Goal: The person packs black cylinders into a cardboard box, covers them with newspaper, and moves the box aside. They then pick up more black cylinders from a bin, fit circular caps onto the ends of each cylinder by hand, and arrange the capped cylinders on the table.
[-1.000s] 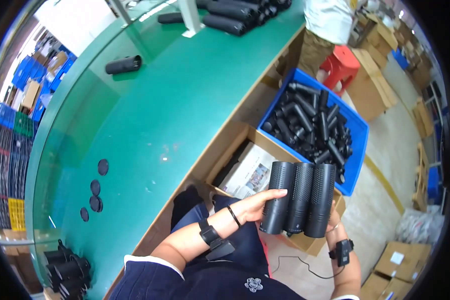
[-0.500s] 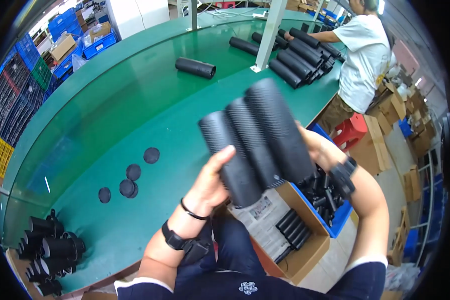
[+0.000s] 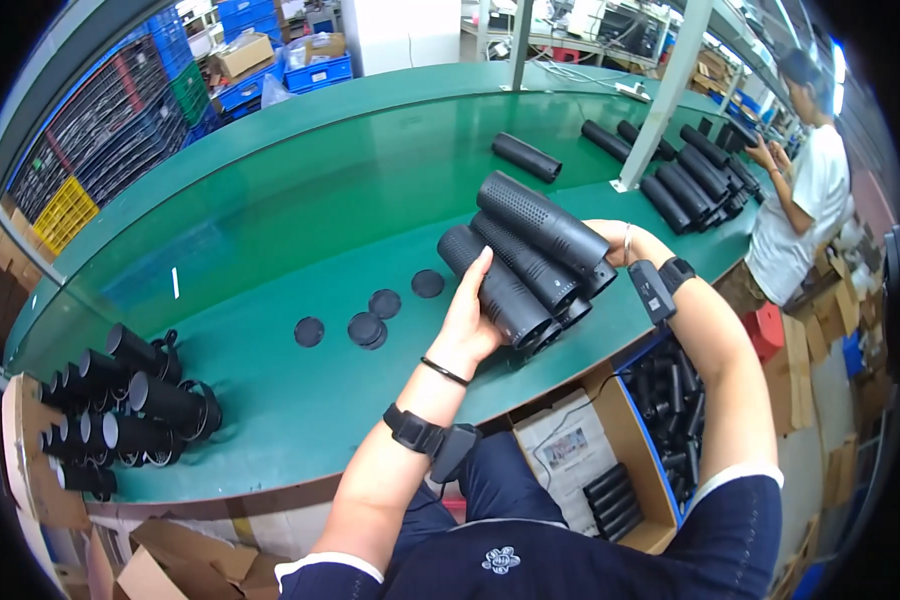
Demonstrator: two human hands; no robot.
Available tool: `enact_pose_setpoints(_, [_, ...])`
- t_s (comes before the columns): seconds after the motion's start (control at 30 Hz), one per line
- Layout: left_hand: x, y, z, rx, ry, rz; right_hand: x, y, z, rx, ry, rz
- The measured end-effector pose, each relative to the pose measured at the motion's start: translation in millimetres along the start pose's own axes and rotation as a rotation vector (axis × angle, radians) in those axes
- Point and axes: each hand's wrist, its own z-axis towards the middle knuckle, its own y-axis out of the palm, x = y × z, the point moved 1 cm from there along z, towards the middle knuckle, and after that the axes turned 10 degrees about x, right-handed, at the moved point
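Three black perforated tubes lie side by side in my grasp, held just above the green table. My left hand presses against their near left side, palm on the lowest tube. My right hand grips them from the far right end and is mostly hidden behind them. Both wrists carry black bands with small devices. Several black round caps lie on the table left of my left hand.
A pile of black tubes with rings sits at the table's left end. More tubes lie at the far right, one lone tube mid-table. Another person stands at the right. A blue bin of tubes and a cardboard box sit below.
My hands have carried the three tubes from over the blue bin up to the table, and the bundle now lies lower and flatter above the green surface.
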Motion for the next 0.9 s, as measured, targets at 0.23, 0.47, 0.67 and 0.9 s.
enact_pose_setpoints(0.23, [22,-43,-25,0.106,-0.035,0.032,4,15,-3,0.215,-0.102,-0.087])
enact_pose_setpoints(0.47, [29,-69,-39,0.164,0.064,0.187,22,-8,6,0.399,-0.108,-0.139])
enact_pose_setpoints(0.67, [41,-89,-58,0.245,0.163,0.373,40,-32,16,0.467,-0.115,-0.171])
enact_pose_setpoints(0.9, [38,-110,-75,0.510,0.327,0.748,56,-51,20,0.676,-0.194,-0.475])
